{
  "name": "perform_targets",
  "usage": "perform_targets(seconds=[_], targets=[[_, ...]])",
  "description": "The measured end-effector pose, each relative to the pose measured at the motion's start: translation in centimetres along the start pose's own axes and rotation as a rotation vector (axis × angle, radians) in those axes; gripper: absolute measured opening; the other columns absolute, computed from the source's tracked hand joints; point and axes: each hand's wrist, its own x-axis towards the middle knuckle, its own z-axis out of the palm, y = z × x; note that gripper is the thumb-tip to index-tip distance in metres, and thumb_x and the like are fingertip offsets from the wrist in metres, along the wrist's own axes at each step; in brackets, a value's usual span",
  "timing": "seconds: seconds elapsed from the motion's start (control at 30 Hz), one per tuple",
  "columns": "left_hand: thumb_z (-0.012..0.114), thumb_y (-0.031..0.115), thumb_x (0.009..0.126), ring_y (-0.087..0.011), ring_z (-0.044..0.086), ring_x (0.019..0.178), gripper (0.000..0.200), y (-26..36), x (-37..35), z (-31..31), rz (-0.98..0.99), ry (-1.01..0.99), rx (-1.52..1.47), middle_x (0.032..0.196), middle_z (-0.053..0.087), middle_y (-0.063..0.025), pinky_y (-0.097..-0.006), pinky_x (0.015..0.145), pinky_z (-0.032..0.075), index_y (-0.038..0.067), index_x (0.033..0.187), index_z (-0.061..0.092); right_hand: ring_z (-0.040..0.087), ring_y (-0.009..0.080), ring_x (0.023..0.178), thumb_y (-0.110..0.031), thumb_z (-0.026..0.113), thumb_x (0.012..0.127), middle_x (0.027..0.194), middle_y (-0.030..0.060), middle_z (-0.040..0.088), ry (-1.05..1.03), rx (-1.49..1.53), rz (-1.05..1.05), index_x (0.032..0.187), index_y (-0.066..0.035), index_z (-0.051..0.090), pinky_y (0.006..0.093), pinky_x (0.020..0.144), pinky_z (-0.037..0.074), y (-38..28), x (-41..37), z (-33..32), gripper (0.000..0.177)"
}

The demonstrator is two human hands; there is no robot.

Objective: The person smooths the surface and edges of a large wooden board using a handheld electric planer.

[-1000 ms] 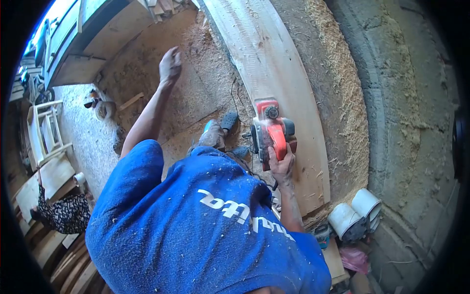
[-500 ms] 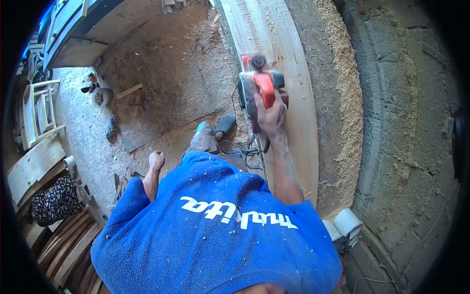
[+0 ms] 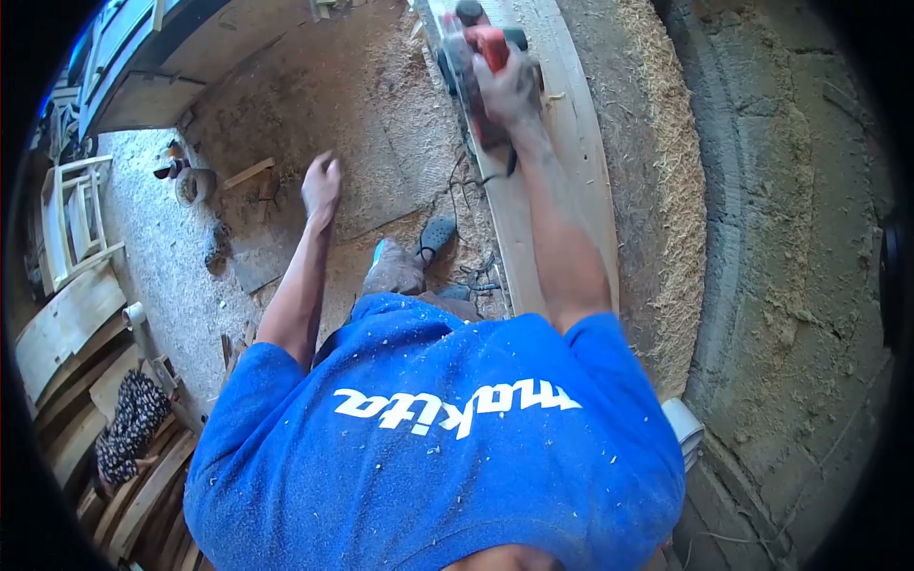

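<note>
Seen from the head camera, looking steeply down over a blue shirt (image 3: 428, 457) flecked with wood chips. The right hand (image 3: 509, 86) reaches far forward, fingers wrapped tight around the top handle of a red and black power planer (image 3: 473, 43). The planer sits flat on a long pale plank (image 3: 562, 181), near the top edge of the view. The left hand (image 3: 322, 186) hangs out to the side in a loose fist, holding nothing, above a floor thick with sawdust (image 3: 381, 114). A black cord (image 3: 468, 171) trails back from the planer. The planer looks hard-shelled and fairly heavy, best gripped by that top handle. The plank looks stiff and rough.
</note>
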Motion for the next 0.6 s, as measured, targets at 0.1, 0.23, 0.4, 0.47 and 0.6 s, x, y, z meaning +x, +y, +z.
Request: perform_targets(seconds=[0.1,0.23,0.4,0.47,0.6], targets=[[0.053,0.024,0.103,-0.0360,0.059,0.131,0.042,13.7,4.3,4.1,0.186,0.012,-0.206,0.139,0.063,-0.0226,-0.0430,0.112,0.045,0.001,0.137,0.061,0.068,0.0444,0.111,-0.020,0.069,0.091,0.120,0.0271,0.069,-0.040,0.106,0.127,0.140,-0.002,0.057,0.0485,0.093,0.056,-1.3,-8.9,-5.2,0.054],[0.050,0.024,0.104,-0.0421,0.043,0.145,0.053,24.0,10.7,11.7,0.489,0.119,-0.228,0.157,0.042,-0.0283,-0.0467,0.121,0.033,-0.003,0.149,0.046,0.071,0.0345,0.111,-0.016,0.069,0.095,0.120,0.0239,0.071,0.031,0.126,0.459,0.134,0.005,0.058,0.0442,0.095,0.055,-5.3,-24.9,-12.3,0.046],[0.045,0.025,0.105,-0.0431,0.033,0.151,0.056,26.1,14.9,17.7,0.457,0.280,0.034,0.163,0.032,-0.0292,-0.0503,0.125,0.024,-0.006,0.151,0.042,0.070,0.0266,0.096,-0.015,0.070,0.095,0.112,0.0200,0.071,-0.027,0.113,0.774,0.128,0.005,0.062,0.0400,0.084,0.055,-7.4,-37.7,-16.6,0.039],[0.042,0.025,0.106,-0.0433,0.031,0.151,0.057,24.9,15.3,17.8,0.458,0.256,-0.182,0.163,0.030,-0.0313,-0.0502,0.126,0.023,-0.010,0.151,0.040,0.070,0.0193,0.086,-0.014,0.071,0.095,0.108,0.0175,0.071,-0.060,0.113,0.857,0.125,0.004,0.063,0.0358,0.076,0.056,-7.2,-37.8,-16.1,0.035],[0.041,0.022,0.105,-0.0417,0.033,0.151,0.056,25.3,14.9,17.3,0.389,0.208,-0.218,0.162,0.035,-0.0290,-0.0491,0.126,0.024,-0.009,0.152,0.039,0.070,0.0388,0.093,-0.020,0.070,0.095,0.103,0.0238,0.070,0.043,0.168,0.547,0.120,0.005,0.061,0.0465,0.081,0.054,-5.7,-25.9,-13.1,0.037]])
